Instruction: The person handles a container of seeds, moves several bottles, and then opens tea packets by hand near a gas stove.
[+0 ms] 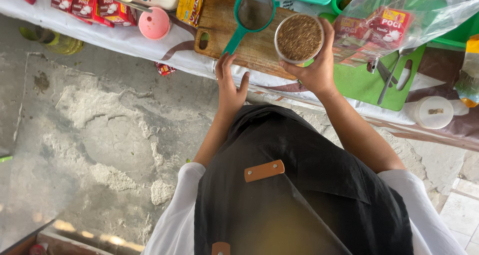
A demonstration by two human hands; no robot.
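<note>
Right hand [315, 71] grips a full jar of brown granules [299, 37]; left hand [230, 87], open, nears the unused green strainer [252, 15].

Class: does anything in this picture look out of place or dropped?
Yes: a small red packet lies on the concrete floor below the table edge, while similar red boxes sit on the table.

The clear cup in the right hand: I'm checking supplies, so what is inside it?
The clear cup, held by the right hand, is filled to the rim with brown granules. Only the top surface shows; anything deeper is covered.
</note>
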